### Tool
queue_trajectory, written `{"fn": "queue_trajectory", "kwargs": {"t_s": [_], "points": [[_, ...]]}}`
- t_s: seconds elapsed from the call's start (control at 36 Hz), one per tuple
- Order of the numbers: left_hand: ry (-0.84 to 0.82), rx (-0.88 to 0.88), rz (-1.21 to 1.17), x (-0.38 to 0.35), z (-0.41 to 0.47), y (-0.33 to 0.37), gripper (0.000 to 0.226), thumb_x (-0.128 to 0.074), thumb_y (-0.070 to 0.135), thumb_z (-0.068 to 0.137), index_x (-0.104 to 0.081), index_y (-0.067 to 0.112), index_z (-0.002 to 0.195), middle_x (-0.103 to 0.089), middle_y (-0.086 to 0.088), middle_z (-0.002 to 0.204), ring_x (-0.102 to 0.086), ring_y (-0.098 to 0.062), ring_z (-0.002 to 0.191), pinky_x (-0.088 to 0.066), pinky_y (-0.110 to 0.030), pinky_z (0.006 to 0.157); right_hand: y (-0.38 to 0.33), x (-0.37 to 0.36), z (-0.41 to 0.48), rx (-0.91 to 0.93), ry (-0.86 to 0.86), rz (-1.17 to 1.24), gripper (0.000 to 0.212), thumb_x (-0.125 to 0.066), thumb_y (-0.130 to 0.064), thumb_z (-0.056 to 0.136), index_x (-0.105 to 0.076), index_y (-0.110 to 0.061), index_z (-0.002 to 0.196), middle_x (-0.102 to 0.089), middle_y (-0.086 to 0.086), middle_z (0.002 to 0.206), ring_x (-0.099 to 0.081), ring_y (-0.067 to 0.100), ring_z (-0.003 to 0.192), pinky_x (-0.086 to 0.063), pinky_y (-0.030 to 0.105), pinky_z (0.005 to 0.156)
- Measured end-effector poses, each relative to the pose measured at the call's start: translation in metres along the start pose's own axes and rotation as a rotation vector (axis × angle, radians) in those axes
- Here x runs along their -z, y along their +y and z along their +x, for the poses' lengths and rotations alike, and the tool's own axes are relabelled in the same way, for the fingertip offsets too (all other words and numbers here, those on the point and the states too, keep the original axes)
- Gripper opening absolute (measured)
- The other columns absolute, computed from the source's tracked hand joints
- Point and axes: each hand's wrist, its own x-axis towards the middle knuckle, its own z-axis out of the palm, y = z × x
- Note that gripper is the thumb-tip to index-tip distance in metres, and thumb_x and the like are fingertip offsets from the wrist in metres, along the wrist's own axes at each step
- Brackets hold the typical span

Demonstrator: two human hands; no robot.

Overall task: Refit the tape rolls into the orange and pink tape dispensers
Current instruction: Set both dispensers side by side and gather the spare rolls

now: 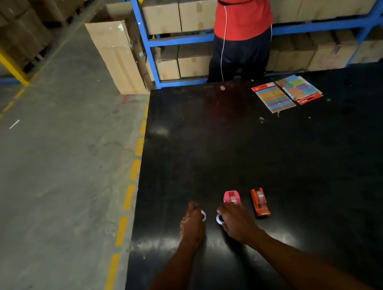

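Black table (283,170): orange dispenser (260,202) lies lengthwise away, pink dispenser (231,196) alongside

Grey floor (45,160), blue shelving (144,43), probably warehouse.

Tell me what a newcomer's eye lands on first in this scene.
Near the black table's front edge, two hands work: the left hand and right hand each touch a small white tape roll. Just beyond stand the pink dispenser and, to its right, the orange dispenser. At the far edge lie colourful card packs, behind them a person in a red shirt.
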Motion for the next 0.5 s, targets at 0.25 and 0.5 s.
{"fn": "queue_trajectory", "kwargs": {"t_s": [0.25,0.5], "points": [[-0.132,0.105,0.126,-0.015,0.024,-0.004,0.038,-0.053,0.012,0.091,-0.051,0.025,0.127,-0.056,-0.008,0.13,-0.058,-0.026,0.119,-0.049,-0.038,0.095,-0.024,-0.004,0.033,-0.085,-0.085,-0.314,0.035,-0.057,-0.018,0.088,-0.06,-0.015,0.123,-0.056,0.009,0.132,-0.044,0.033,0.127,-0.022,0.057,0.11],[-0.028,0.059,0.076,-0.019,0.028,-0.011,0.049,-0.055,0.005,0.084,-0.05,0.025,0.128,-0.05,-0.001,0.137,-0.051,-0.024,0.125,-0.048,-0.037,0.097,-0.028,-0.012,0.04,-0.143,-0.071,-0.32,0.027,-0.077,-0.026,0.073,-0.071,-0.021,0.1,-0.07,0.004,0.106,-0.059,0.028,0.108,-0.042,0.052,0.095]]}}
